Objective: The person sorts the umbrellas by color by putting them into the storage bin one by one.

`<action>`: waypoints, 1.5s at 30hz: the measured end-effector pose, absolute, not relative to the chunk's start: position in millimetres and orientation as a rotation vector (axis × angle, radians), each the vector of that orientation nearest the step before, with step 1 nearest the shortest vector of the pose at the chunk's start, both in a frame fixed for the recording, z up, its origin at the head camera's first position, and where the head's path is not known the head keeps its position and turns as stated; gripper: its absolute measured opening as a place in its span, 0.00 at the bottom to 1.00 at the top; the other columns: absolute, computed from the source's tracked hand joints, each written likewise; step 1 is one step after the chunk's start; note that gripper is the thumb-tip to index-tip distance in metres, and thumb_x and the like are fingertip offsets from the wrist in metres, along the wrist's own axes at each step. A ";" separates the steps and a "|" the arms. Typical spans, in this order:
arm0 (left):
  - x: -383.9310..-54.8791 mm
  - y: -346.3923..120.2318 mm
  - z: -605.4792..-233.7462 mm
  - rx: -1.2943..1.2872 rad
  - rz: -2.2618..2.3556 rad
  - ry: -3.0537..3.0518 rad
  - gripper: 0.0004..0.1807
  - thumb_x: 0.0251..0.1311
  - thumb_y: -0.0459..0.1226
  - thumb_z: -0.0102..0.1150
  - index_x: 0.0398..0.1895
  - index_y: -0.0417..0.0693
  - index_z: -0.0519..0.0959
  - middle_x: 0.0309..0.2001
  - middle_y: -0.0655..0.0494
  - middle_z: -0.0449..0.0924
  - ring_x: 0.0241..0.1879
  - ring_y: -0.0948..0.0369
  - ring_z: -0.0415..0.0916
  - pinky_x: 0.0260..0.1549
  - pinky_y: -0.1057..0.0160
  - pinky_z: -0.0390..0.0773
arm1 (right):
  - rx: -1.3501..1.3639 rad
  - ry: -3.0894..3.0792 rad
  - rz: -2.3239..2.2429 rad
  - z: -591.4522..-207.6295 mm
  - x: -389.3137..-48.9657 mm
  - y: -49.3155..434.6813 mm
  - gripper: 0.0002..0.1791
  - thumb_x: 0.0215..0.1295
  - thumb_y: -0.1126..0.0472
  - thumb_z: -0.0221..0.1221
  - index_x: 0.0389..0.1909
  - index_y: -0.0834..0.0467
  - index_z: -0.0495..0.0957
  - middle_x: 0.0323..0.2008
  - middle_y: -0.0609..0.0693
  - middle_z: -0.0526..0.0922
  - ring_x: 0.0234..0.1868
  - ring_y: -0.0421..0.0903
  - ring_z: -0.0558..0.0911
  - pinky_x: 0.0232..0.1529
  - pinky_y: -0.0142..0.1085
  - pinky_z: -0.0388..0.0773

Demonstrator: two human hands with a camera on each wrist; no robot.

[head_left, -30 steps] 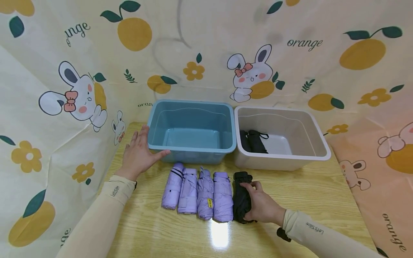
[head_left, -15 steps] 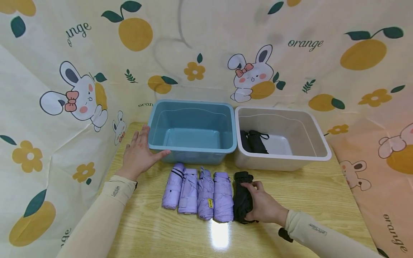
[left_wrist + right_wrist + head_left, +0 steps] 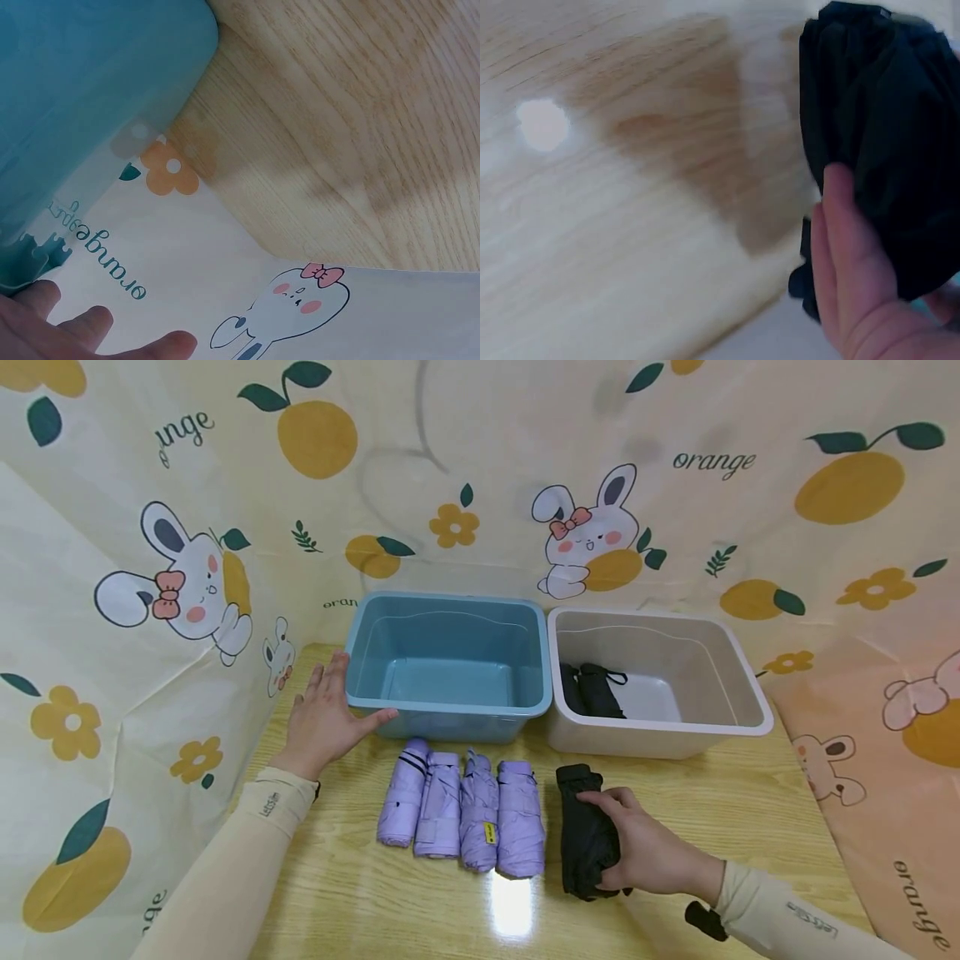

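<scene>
My right hand [image 3: 651, 852] grips a folded black umbrella [image 3: 583, 837] from its right side, fingers toward its far end and thumb near its close end. In the right wrist view the crumpled black fabric [image 3: 885, 112] fills the right side, and a shadow falls on the wood beside it. My left hand [image 3: 318, 722] touches the left end of the blue bin [image 3: 450, 723] with fingers spread. Just left of the black umbrella, several folded purple umbrellas [image 3: 520, 822] lie in a row, one bearing a yellow tag [image 3: 491, 833].
A beige bin [image 3: 630, 740] stands right of the blue one, with black folded umbrellas [image 3: 600, 693] at its left end. Nothing shows inside the blue bin. Behind the wooden table [image 3: 360, 910] hangs a printed cloth [image 3: 495, 435], which also covers both sides.
My right hand has drawn the black umbrella to the right and a little toward me, opening a gap from the purple row. The left hand has stayed at the blue bin.
</scene>
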State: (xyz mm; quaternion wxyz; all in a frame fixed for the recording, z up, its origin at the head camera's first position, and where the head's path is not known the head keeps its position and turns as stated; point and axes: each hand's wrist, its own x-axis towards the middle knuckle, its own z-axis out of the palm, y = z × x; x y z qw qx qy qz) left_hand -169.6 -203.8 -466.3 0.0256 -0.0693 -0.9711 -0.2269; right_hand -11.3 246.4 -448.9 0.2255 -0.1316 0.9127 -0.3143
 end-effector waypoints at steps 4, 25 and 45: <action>-169.6 -204.5 -467.1 -0.216 -0.700 -2.995 0.69 0.47 0.77 0.55 0.81 0.45 0.40 0.79 0.44 0.42 0.75 0.39 0.41 0.61 0.25 0.51 | -0.414 2.459 -0.927 -417.1 -6.8 253.0 0.58 0.36 0.60 0.79 0.73 0.49 0.61 0.62 0.61 0.60 0.50 0.55 0.73 0.41 0.37 0.77; -170.4 -204.0 -468.1 -0.204 -0.686 -3.009 0.70 0.47 0.78 0.52 0.81 0.45 0.39 0.79 0.44 0.43 0.76 0.40 0.40 0.62 0.26 0.50 | -0.561 2.664 -0.811 -266.0 -108.0 326.6 0.60 0.42 0.70 0.78 0.76 0.50 0.57 0.68 0.56 0.60 0.54 0.57 0.74 0.32 0.35 0.78; -170.9 -204.5 -469.2 -0.189 -0.674 -3.000 0.70 0.46 0.77 0.55 0.81 0.45 0.41 0.79 0.45 0.43 0.76 0.41 0.41 0.61 0.26 0.51 | -0.445 2.589 -0.311 -343.2 -228.5 354.3 0.52 0.40 0.54 0.79 0.68 0.65 0.65 0.54 0.67 0.72 0.47 0.58 0.70 0.45 0.51 0.74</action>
